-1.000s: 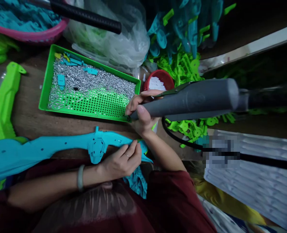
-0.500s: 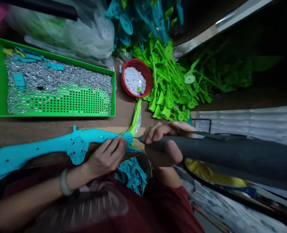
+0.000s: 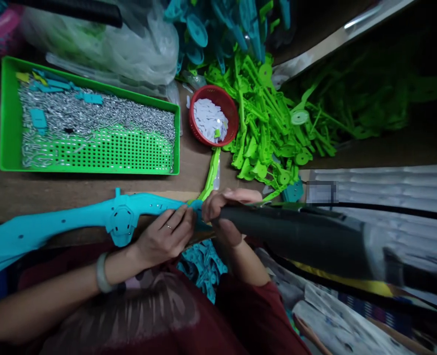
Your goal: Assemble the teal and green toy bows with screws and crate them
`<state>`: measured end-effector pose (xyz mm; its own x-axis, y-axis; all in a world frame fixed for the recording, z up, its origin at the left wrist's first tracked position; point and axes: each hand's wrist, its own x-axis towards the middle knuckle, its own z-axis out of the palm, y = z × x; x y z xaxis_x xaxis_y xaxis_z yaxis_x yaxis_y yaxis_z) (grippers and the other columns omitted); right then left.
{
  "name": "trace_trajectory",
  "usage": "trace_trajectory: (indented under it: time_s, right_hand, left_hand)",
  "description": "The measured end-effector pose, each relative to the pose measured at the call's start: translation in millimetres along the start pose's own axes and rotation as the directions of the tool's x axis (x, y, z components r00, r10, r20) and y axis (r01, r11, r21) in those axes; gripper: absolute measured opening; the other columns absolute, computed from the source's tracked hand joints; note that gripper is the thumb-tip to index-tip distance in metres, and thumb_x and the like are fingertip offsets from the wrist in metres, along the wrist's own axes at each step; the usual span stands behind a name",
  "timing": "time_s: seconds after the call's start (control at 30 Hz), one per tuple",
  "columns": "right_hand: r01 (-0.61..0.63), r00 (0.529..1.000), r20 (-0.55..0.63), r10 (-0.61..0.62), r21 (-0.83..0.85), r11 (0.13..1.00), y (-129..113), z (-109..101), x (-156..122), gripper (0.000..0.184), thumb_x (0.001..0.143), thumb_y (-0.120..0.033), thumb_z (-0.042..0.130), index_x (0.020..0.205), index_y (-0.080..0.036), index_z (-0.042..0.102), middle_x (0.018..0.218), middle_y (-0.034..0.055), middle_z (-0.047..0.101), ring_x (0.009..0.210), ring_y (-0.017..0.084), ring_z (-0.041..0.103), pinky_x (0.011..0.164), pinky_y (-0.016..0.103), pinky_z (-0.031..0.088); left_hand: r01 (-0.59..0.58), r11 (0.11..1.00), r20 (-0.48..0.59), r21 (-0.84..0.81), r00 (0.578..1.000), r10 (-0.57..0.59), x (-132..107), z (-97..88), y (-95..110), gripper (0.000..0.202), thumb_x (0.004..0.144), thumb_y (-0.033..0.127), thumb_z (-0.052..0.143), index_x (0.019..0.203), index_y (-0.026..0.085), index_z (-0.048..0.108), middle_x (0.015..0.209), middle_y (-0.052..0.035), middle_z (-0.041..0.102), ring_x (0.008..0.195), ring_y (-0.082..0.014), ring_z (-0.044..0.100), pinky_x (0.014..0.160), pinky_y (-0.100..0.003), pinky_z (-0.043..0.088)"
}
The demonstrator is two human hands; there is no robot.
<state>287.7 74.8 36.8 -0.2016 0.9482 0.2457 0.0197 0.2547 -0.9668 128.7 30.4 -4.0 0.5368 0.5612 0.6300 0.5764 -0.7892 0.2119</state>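
A: Where's the blue part (image 3: 78, 215)?
B: Along the counter's (image 3: 189, 170) near edge. Left hand (image 3: 166, 234) closed on its right end. Best braced firm, I'd say, dark tool (image 3: 296, 234) steady and in line.
A: Right hand (image 3: 214, 204)?
B: Wrapped round the tool's front, forearm angled outward. Tip hidden; can't tell contact.

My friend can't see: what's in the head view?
A person's left hand holds a long turquoise plastic part; the right hand, at the part's end, grips a thick dark-grey tool. Beyond sits a rectangular green plastic tray of tiny silvery metal pieces.
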Motion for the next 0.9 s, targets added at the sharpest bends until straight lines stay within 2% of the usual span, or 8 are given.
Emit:
trace_trajectory:
  time_s: [0.1, 0.23, 0.33, 0.37, 0.43, 0.57, 0.7, 0.9]
  right_hand:
    - [0.192, 0.974, 0.107, -0.201, 0.09, 0.977, -4.8, -3.6, 3.9, 0.034, 0.084, -0.033, 0.063, 0.117, -0.03, 0.054, 0.059, -0.0086, 0.048, 0.044, 0.01, 0.053, 0.041, 0.022, 0.046]
    - [0.143, 0.962, 0.217, -0.169, 0.128, 0.981, -14.4, -13.6, 17.1, 0.037, 0.087, -0.039, 0.062, 0.123, -0.031, 0.054, 0.056, -0.0093, 0.049, 0.041, 0.01, 0.053, 0.039, 0.021, 0.047]
    - [0.095, 0.913, 0.377, -0.156, 0.176, 0.98, -17.3, -10.7, 47.6, 0.019, 0.096, -0.039, 0.048, 0.11, -0.032, 0.059, 0.054, -0.0086, 0.055, 0.04, 0.01, 0.056, 0.04, 0.022, 0.051]
    - [0.114, 0.914, 0.367, -0.172, 0.176, 0.978, -15.1, -5.1, 60.4, 0.016, 0.097, -0.039, 0.046, 0.099, -0.032, 0.06, 0.055, -0.0084, 0.056, 0.04, 0.01, 0.056, 0.04, 0.023, 0.051]
    - [0.205, 0.957, 0.172, -0.235, 0.173, 0.963, -4.6, 12.3, 84.6, 0.013, 0.092, -0.045, 0.054, 0.088, -0.033, 0.058, 0.054, -0.0096, 0.051, 0.038, 0.01, 0.05, 0.038, 0.023, 0.047]
    - [0.169, 0.986, -0.037, -0.165, 0.151, 0.974, 28.0, 47.7, 109.6, 0.033, 0.085, -0.046, 0.064, 0.111, -0.035, 0.049, 0.059, -0.01, 0.046, 0.043, 0.011, 0.049, 0.039, 0.024, 0.043]
    - [0.145, 0.989, -0.037, -0.14, 0.187, 0.972, 46.4, 55.5, 106.8, 0.033, 0.084, -0.044, 0.066, 0.108, -0.029, 0.048, 0.06, -0.0094, 0.046, 0.043, 0.009, 0.049, 0.041, 0.023, 0.042]
    - [0.094, 0.995, 0.016, -0.097, 0.142, 0.985, 45.7, 51.4, 102.5, 0.03, 0.085, -0.046, 0.065, 0.103, -0.031, 0.047, 0.058, -0.0088, 0.047, 0.044, 0.011, 0.049, 0.043, 0.026, 0.043]
  left_hand:
    - [-0.011, 1.0, 0.012, -0.001, 1.0, 0.011, -0.6, -0.7, 0.2, 0.028, 0.097, 0.011, 0.044, 0.102, 0.006, 0.071, 0.11, -0.0115, 0.073, 0.106, -0.0265, 0.067, 0.085, -0.037, 0.052]
    - [0.015, 1.0, 0.001, 0.007, 1.0, -0.015, -0.8, -0.7, -0.6, 0.028, 0.098, 0.013, 0.043, 0.103, 0.009, 0.071, 0.107, -0.0089, 0.074, 0.106, -0.0242, 0.067, 0.085, -0.035, 0.052]
    - [0.029, 1.0, -0.005, -0.004, 1.0, -0.029, -0.3, -0.6, -1.3, 0.025, 0.097, 0.014, 0.046, 0.102, 0.01, 0.071, 0.106, -0.0083, 0.074, 0.103, -0.022, 0.067, 0.084, -0.034, 0.052]
    - [0.031, 1.0, 0.0, 0.008, 1.0, -0.031, 0.0, -0.7, -1.5, 0.025, 0.097, 0.015, 0.047, 0.103, 0.01, 0.071, 0.107, -0.0083, 0.073, 0.102, -0.0216, 0.067, 0.084, -0.033, 0.052]
    - [0.029, 0.998, 0.006, 0.048, 1.0, -0.029, 0.3, -1.2, -1.7, 0.024, 0.096, 0.015, 0.05, 0.107, 0.01, 0.07, 0.108, -0.0082, 0.073, 0.102, -0.0211, 0.067, 0.085, -0.033, 0.053]
    - [0.029, 0.997, -0.009, 0.069, 1.0, -0.029, -1.3, -1.1, -1.9, 0.022, 0.095, 0.016, 0.054, 0.109, 0.011, 0.071, 0.108, -0.0063, 0.074, 0.104, -0.0197, 0.067, 0.089, -0.032, 0.053]
    - [0.029, 0.998, 0.002, 0.056, 1.0, -0.03, -4.9, 1.6, -1.3, 0.023, 0.097, 0.021, 0.055, 0.11, 0.012, 0.071, 0.112, -0.006, 0.073, 0.107, -0.0199, 0.066, 0.09, -0.031, 0.053]
    - [0.053, 0.998, 0.006, 0.028, 0.999, -0.053, -6.1, 3.0, -2.0, 0.023, 0.096, 0.023, 0.057, 0.11, 0.012, 0.071, 0.114, -0.0061, 0.073, 0.107, -0.02, 0.065, 0.089, -0.031, 0.053]
